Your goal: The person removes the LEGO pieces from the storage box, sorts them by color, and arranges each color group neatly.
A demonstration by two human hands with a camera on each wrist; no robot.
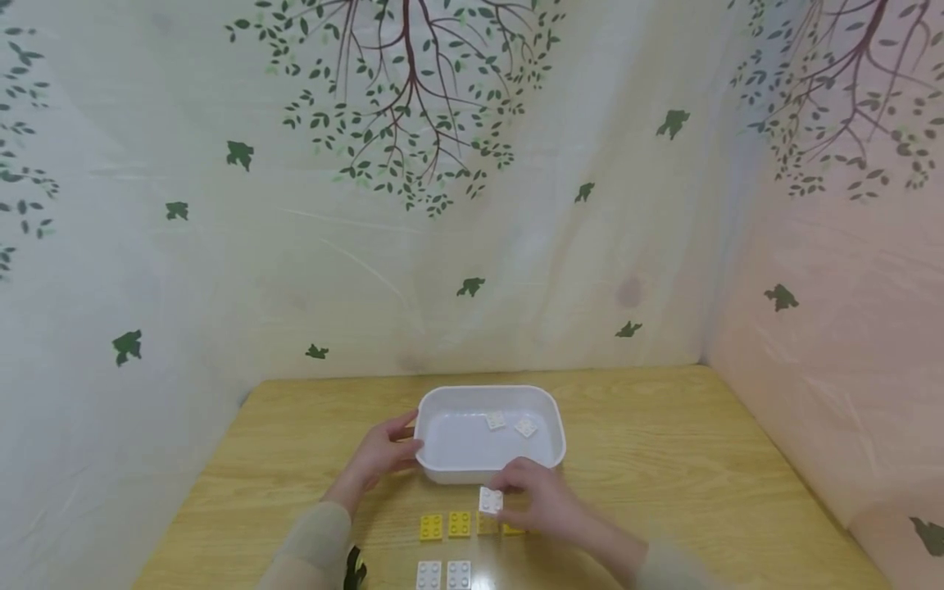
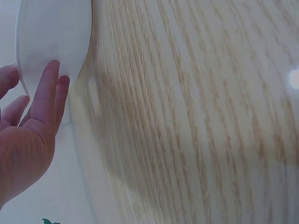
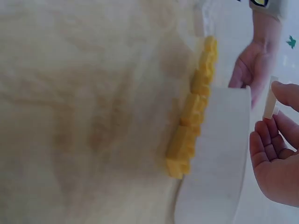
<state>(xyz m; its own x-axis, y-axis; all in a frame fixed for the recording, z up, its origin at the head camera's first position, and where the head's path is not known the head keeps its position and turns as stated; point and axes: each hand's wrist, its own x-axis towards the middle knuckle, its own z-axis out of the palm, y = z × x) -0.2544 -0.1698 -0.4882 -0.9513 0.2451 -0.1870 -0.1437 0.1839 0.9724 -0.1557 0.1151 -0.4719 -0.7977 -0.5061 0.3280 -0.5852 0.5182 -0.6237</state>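
Note:
My left hand [image 1: 383,451] grips the left side of a white plastic tub [image 1: 457,477], fingers along its outer wall and thumb at the rim. The tub's wall [image 2: 56,37] also shows in the left wrist view. Two white toy bricks [image 1: 495,420] lie inside on its floor. In front of the tub, my right hand [image 1: 542,496] pinches a white toy brick [image 1: 491,501] between thumb and fingers, raised over a row of yellow bricks [image 1: 460,524]. The held brick [image 3: 270,100] appears edge-on in the right wrist view. My right hand partly hides the row's right end.
Nearer me lie more white bricks [image 1: 429,575], side by side at the bottom of the head view. Everything stands on a wood-grain table [image 1: 664,442]. A pale curtain [image 1: 413,270] printed with branches and leaves rises behind the table and along its sides.

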